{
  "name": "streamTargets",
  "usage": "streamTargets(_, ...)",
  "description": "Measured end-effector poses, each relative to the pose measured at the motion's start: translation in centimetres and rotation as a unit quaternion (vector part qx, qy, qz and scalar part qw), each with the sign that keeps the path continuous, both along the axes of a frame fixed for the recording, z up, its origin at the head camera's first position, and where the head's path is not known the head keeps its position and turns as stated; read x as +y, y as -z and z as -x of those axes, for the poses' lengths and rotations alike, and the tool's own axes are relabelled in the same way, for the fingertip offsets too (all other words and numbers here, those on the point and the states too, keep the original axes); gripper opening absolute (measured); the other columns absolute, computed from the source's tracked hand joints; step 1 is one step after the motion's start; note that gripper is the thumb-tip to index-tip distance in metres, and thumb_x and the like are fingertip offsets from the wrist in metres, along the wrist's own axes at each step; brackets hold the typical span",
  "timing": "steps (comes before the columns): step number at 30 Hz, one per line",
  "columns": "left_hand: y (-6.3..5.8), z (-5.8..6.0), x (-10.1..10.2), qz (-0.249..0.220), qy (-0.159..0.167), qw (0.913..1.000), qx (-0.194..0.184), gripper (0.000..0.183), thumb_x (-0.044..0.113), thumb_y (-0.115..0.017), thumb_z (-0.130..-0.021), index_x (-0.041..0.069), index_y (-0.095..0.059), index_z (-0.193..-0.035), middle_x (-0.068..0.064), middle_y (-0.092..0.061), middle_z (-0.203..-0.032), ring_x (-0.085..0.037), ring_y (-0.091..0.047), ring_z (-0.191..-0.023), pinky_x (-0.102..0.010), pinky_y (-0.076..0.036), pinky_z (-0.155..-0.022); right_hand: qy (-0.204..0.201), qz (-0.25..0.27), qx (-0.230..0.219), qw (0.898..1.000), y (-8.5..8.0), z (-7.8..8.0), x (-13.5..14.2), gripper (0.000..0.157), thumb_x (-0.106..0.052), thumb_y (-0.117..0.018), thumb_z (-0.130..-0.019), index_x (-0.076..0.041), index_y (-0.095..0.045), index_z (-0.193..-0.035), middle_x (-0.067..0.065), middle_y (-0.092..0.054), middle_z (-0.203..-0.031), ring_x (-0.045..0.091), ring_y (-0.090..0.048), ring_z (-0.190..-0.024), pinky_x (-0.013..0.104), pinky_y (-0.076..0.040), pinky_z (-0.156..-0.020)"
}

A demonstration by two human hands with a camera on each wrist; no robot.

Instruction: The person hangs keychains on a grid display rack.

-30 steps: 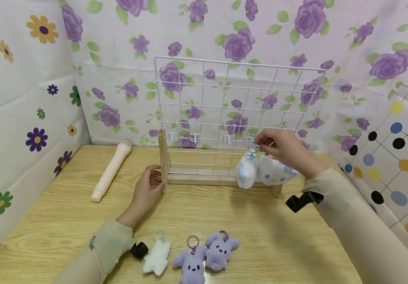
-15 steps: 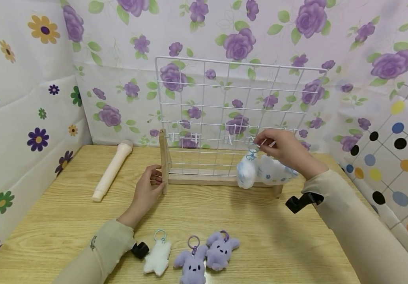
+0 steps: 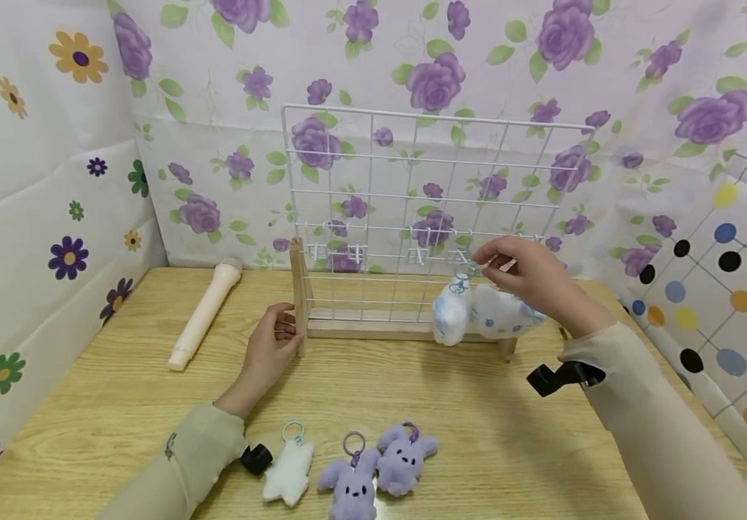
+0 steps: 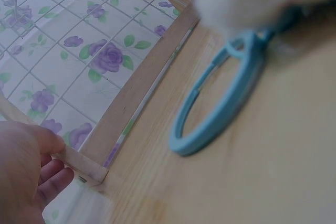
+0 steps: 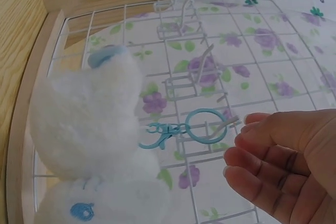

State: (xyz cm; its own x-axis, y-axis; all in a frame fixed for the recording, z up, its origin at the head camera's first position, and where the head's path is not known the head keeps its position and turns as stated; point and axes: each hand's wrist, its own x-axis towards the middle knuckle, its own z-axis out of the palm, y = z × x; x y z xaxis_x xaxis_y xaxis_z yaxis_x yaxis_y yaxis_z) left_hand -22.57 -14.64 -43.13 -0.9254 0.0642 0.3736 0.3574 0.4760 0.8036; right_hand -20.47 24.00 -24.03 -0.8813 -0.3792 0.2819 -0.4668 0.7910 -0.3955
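Observation:
My left hand (image 3: 271,350) grips the left wooden leg (image 3: 298,296) of a white wire grid rack (image 3: 438,117), thumb in front. A white plush keychain (image 3: 450,316) with blue patches hangs at the grid's right. In the right wrist view its blue ring (image 5: 187,124) sits around a white hook (image 5: 224,124). My right hand (image 3: 529,278) is just right of that hook, fingers loosely bent, with a small gap from the ring. Behind that hand hangs another white plush (image 3: 500,316) with blue spots, partly covered.
Nearer me on the wooden table (image 3: 373,390) lie a pale plush keychain (image 3: 289,473) and two purple plush keychains (image 3: 354,491), the second (image 3: 402,462) to the right. A beige microphone-shaped stick (image 3: 204,314) lies at the left. More white hooks (image 3: 355,252) hang along the grid.
My right hand has let go of the blue ring and moved slightly right. The plush stays hanging in place. My left hand has not moved.

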Motion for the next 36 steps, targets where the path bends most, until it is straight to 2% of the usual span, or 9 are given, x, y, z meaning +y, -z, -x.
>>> streamTargets(8, 0.1, 0.0, -0.1, -0.002, 0.001, 1.0000, -0.004, 0.054, -0.006, -0.068, -0.084, 0.000, -0.042, -0.132, -0.020, -0.057, -0.111, -0.031, -0.061, -0.096, -0.042, -0.056, -0.084, -0.006, 0.013, 0.018, 1.000, -0.1, -1.5, 0.6, 0.020, -0.014, -0.060, -0.095, -0.008, -0.066, -0.113, 0.009, -0.067, -0.109, 0.019, -0.063, -0.093, 0.025, -0.054, -0.076)
streamTargets(14, 0.0, 0.0, -0.1, -0.001, 0.003, 1.0000, 0.003, 0.054, -0.006, -0.068, -0.084, 0.000, -0.042, -0.132, -0.021, -0.058, -0.111, -0.031, -0.061, -0.095, -0.042, -0.056, -0.084, -0.021, 0.016, 0.054, 0.998, 0.5, -2.7, 0.5, 0.019, -0.012, -0.063, -0.093, -0.008, -0.066, -0.111, 0.006, -0.067, -0.107, 0.015, -0.063, -0.088, 0.021, -0.054, -0.072)
streamTargets(21, 0.1, 0.0, -0.1, -0.005, 0.003, 1.0000, 0.007, 0.054, -0.006, -0.068, -0.084, 0.000, -0.043, -0.131, -0.021, -0.058, -0.110, -0.031, -0.061, -0.094, -0.042, -0.056, -0.083, -0.034, 0.017, 0.074, 0.997, 1.4, -4.2, 0.1, 0.018, -0.013, -0.065, -0.092, -0.015, -0.066, -0.109, 0.000, -0.068, -0.104, 0.008, -0.062, -0.086, 0.022, -0.055, -0.070)
streamTargets(24, 0.2, 0.0, 0.0, -0.007, 0.003, 1.0000, 0.004, 0.054, -0.006, -0.068, -0.084, 0.000, -0.043, -0.131, -0.020, -0.058, -0.110, -0.030, -0.061, -0.094, -0.041, -0.056, -0.083, -0.047, 0.032, 0.080, 0.995, 1.9, -4.8, -0.1, 0.019, -0.010, -0.066, -0.090, -0.016, -0.067, -0.108, 0.000, -0.068, -0.103, 0.006, -0.062, -0.085, 0.021, -0.056, -0.069)
streamTargets(29, 0.0, 0.0, 0.0, -0.008, 0.003, 0.9999, 0.008, 0.053, -0.006, -0.068, -0.084, 0.000, -0.043, -0.131, -0.020, -0.058, -0.110, -0.030, -0.061, -0.094, -0.041, -0.056, -0.082, -0.079, 0.045, 0.095, 0.991, 2.9, -5.4, -0.3, 0.023, -0.002, -0.069, -0.086, -0.010, -0.067, -0.107, 0.000, -0.068, -0.101, 0.005, -0.062, -0.083, 0.021, -0.056, -0.067)
streamTargets(36, 0.0, 0.0, 0.0, -0.006, 0.005, 0.9999, 0.013, 0.053, -0.006, -0.068, -0.084, 0.000, -0.043, -0.130, -0.021, -0.057, -0.110, -0.030, -0.061, -0.094, -0.041, -0.056, -0.083, -0.104, 0.067, 0.075, 0.990, 4.5, -6.2, -0.7, 0.023, 0.002, -0.068, -0.086, -0.009, -0.067, -0.106, 0.002, -0.067, -0.098, 0.004, -0.063, -0.082, 0.021, -0.056, -0.065)
